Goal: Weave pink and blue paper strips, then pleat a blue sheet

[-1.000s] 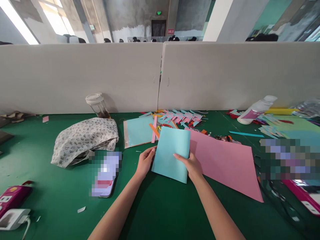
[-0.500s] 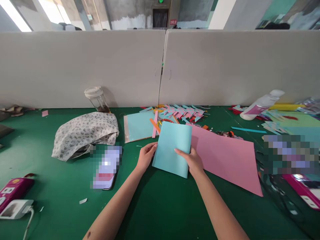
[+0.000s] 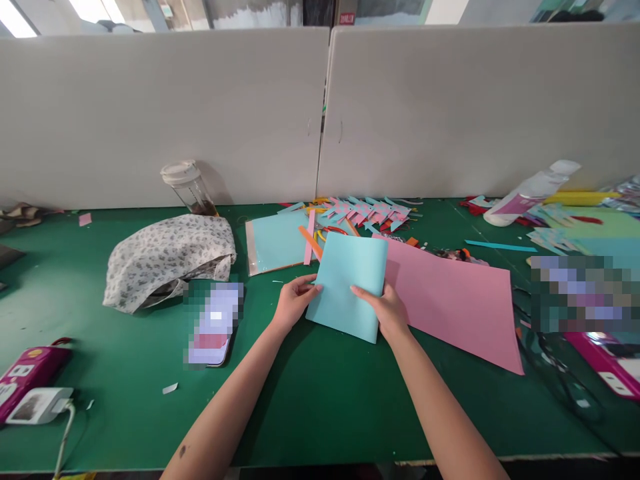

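A folded light blue paper sheet (image 3: pixel 347 283) lies on the green table (image 3: pixel 310 393) in front of me. My left hand (image 3: pixel 293 305) pinches its left edge, thumb and fingers closed on the paper. My right hand (image 3: pixel 385 310) rests on the sheet's right side, fingers pressing it flat and curled round its lower right edge. A large pink sheet (image 3: pixel 450 303) lies flat under and to the right of the blue one.
A floral cloth bag (image 3: pixel 167 263), a lidded jar (image 3: pixel 187 190) and a phone (image 3: pixel 213 323) sit to the left. Blue paper in a sleeve (image 3: pixel 273 243), cut paper strips (image 3: pixel 365 213) and a white bottle (image 3: pixel 530 193) lie behind. A pink power strip (image 3: pixel 27 377) is at the left edge. Grey partitions (image 3: pixel 320 113) wall the back.
The view has tilted downward, so the table's near edge shows now. Both hands keep hold of the blue sheet, with almost no shift on the table.
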`<state>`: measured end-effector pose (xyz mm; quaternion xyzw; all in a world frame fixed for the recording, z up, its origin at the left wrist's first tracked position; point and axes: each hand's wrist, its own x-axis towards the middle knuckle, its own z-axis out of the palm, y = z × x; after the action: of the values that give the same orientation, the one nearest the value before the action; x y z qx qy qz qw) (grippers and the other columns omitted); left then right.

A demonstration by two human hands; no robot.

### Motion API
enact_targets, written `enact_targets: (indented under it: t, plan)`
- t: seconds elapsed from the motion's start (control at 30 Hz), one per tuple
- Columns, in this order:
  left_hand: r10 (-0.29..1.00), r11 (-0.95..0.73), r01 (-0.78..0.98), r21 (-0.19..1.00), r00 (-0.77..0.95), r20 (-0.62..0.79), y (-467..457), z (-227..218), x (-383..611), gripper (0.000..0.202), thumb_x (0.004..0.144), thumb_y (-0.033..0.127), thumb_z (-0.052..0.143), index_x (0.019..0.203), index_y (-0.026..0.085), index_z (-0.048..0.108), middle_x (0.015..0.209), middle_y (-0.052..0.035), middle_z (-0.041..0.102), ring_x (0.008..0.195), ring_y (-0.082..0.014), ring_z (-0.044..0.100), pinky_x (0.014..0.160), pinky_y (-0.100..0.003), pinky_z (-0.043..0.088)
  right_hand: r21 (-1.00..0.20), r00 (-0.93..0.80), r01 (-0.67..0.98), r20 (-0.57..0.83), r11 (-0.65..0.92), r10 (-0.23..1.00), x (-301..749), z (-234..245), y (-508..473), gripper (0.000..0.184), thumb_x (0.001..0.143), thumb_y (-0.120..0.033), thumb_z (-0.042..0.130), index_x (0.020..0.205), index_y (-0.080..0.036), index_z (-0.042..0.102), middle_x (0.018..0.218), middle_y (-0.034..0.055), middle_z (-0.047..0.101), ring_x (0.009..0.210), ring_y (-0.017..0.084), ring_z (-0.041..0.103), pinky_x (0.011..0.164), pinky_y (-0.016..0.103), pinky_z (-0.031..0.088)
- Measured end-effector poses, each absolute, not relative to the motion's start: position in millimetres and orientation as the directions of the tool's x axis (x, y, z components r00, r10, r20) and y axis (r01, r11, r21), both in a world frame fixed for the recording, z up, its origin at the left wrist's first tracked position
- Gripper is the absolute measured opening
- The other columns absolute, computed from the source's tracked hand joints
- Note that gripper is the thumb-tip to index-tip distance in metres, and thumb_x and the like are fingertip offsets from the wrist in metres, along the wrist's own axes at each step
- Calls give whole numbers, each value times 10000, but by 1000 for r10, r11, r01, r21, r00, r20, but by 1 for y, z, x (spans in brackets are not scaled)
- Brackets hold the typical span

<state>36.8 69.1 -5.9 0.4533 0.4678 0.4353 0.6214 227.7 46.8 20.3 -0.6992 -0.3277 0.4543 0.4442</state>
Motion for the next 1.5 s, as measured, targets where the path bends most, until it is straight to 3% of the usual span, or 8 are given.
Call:
enact_targets:
  t: [0.97, 1.2, 1.37, 1.5]
  plan:
    - [977, 191, -148, 970, 128, -173, 70, -9, 37, 445, 642, 390, 736, 1018, 161, 673, 787, -55, 716, 737, -197, 651, 715, -305, 512, -935, 344, 15, -328, -355, 880, 229, 18, 48, 504, 580, -422, 760, 1031, -277, 589, 1002, 32, 699, 890, 278, 659, 659, 330, 544]
    - [980, 171, -242, 955, -63, -191, 69, -13, 39, 487, 656, 411, 724, 1055, 143, 647, 844, -67, 721, 757, -197, 660, 705, -295, 518, -955, 156, -82, -295, -285, 943, 231, 19, 47, 652, 605, -424, 734, 1187, -236, 506, 1068, 56, 674, 951, 256, 641, 725, 334, 544]
    - [952, 123, -324, 938, -228, -204, 67, -14, 41, 503, 663, 391, 727, 1091, 146, 625, 874, -69, 720, 816, -199, 657, 746, -302, 518, -955, 62, -181, -250, -235, 966, 210, 22, 38, 673, 535, -367, 775, 1141, -206, 528, 1093, 82, 649, 936, 267, 635, 662, 351, 568]
    - [919, 76, -374, 924, -334, -211, 66, -13, 44, 512, 664, 382, 732, 1102, 145, 616, 868, -61, 719, 832, -187, 652, 766, -295, 512, -952, 71, -242, -209, -187, 975, 187, 19, 33, 628, 520, -373, 784, 1080, -194, 560, 1011, 73, 676, 919, 254, 640, 703, 354, 570]
